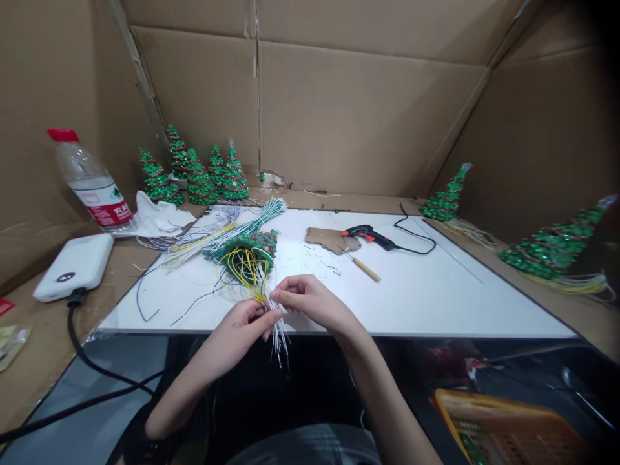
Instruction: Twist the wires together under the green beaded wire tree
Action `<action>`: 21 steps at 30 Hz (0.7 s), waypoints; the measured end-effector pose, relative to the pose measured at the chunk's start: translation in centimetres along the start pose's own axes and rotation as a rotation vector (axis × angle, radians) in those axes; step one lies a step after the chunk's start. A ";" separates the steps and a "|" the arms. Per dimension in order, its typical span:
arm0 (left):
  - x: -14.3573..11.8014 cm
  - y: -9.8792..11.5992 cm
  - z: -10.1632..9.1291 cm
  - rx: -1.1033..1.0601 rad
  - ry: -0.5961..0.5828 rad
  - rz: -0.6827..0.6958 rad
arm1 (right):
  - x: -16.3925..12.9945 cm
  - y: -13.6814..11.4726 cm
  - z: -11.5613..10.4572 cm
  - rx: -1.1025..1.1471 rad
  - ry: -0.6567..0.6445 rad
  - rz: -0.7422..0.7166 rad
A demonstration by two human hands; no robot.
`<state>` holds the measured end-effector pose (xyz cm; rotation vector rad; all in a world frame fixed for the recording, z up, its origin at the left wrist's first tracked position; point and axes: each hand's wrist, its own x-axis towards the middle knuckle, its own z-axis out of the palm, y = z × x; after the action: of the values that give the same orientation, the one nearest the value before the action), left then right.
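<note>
A small green beaded tree point(252, 247) lies on its side on the white board point(426, 290), with yellow and white wires point(249, 268) trailing from its base toward me. My left hand point(242, 329) and my right hand point(305, 298) meet at the board's front edge. Both pinch the bundle of white wire ends point(279, 336), which hangs down past the edge below my fingers.
Several finished trees point(198, 174) stand at the back left, two more trees point(445, 197) point(552, 245) lie at the right. A black glue gun point(368, 236), cardboard scrap point(333, 240), water bottle point(92, 184), white power bank point(75, 265) and orange basket point(508, 429) surround the board.
</note>
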<state>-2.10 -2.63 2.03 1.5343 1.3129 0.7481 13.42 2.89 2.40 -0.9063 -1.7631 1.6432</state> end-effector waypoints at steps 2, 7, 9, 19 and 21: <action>0.0 -0.1 0.0 0.017 0.008 -0.003 | 0.0 0.1 0.0 0.008 -0.019 0.003; 0.0 -0.5 0.0 0.004 0.018 0.002 | 0.1 0.3 -0.1 0.037 -0.041 0.001; 0.1 -0.6 0.0 -0.006 0.020 0.009 | 0.2 0.3 -0.1 0.035 -0.034 -0.004; 0.1 -0.3 0.2 -0.006 0.040 -0.006 | -0.2 -0.1 -0.1 -0.114 0.024 0.012; 0.1 -0.4 0.2 -0.004 0.042 0.002 | -0.3 -0.2 0.0 -0.151 0.025 0.009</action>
<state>-2.04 -2.56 1.61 1.5241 1.3403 0.7878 13.61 2.68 2.59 -0.9994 -1.8884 1.5134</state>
